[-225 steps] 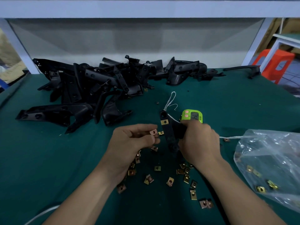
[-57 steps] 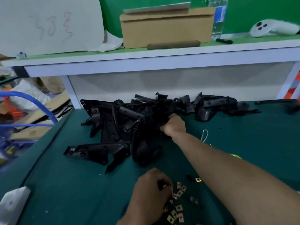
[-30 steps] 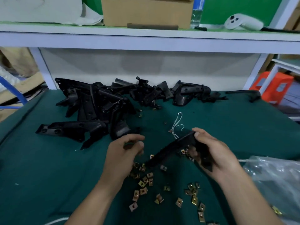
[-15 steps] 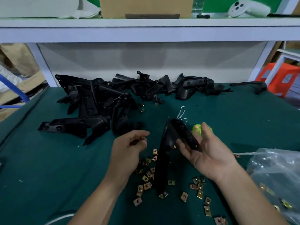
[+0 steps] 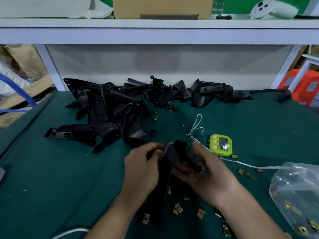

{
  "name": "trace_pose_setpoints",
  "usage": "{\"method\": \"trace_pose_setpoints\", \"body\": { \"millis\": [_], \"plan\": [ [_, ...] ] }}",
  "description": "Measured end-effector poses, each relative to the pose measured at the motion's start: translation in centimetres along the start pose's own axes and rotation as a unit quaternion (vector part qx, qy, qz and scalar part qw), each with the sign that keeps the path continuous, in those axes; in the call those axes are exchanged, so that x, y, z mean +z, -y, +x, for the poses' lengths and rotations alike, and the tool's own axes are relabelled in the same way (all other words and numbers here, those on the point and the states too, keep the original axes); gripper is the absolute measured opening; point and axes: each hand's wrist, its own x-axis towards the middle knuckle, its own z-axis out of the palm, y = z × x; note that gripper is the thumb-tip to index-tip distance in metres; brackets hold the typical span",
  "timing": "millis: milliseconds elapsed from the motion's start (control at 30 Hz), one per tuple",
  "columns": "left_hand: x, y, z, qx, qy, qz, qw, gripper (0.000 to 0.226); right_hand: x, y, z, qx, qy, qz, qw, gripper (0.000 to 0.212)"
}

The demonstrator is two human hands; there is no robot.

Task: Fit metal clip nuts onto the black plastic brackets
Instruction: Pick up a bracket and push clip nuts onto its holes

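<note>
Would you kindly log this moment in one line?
right hand: grips bracket | left hand: curled at bracket | clip nuts: loose on table

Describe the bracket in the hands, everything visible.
The bracket is black matte plastic, bent: a long arm runs down between the wrists, a short arm with a round hole lies across the right hand, whose fingers curl under it. The left hand pinches the bend. No clip shows on it.

Left hand (image 5: pixel 141 169) moved in, now against bracket (image 5: pixel 174 157) top (was apart); right hand (image 5: pixel 210 180) curled closer round it.
</note>
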Motion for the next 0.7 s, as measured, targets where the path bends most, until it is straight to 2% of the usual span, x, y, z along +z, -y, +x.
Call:
{"method": "trace_pose_setpoints", "body": {
  "millis": [100,233,333,433,500,600,667,700],
  "plan": [
    [0.0,0.1,-0.1,0.011,-0.018,0.037,0.999,0.027,-0.1,0.0,-0.3,0.031,0.026,-0.015,0.999,0.055],
    [0.1,0.4,-0.2,0.02,-0.056,0.049,0.997,0.023,0.1,0.5,-0.8,0.026,0.067,-0.081,0.994,0.032],
    [0.2,0.6,-0.2,0.019,-0.048,0.028,0.998,0.023,0.2,2.0,-1.2,-0.013,-0.021,-0.094,0.995,0.02],
    [0.2,0.9,-0.2,0.014,-0.014,0.02,1.0,0.024,0.4,5.3,-2.4,-0.099,-0.101,-0.135,0.981,0.015],
    [0.1,0.9,-0.1,0.002,-0.003,0.009,1.0,0.023,1.0,7.6,-3.8,-0.164,-0.111,-0.223,0.955,0.017],
    [0.0,0.8,0.3,-0.018,-0.009,0.014,1.0,0.017,3.3,10.0,-6.3,-0.215,-0.11,-0.377,0.894,0.023],
    [-0.1,0.8,0.3,-0.029,-0.013,0.022,0.999,0.013,5.0,10.1,-7.0,-0.232,-0.117,-0.488,0.833,0.019],
    [-0.2,0.7,0.2,-0.035,-0.012,0.018,0.999,0.011,5.6,9.5,-7.1,-0.23,-0.117,-0.555,0.791,0.014]
  ]
}}
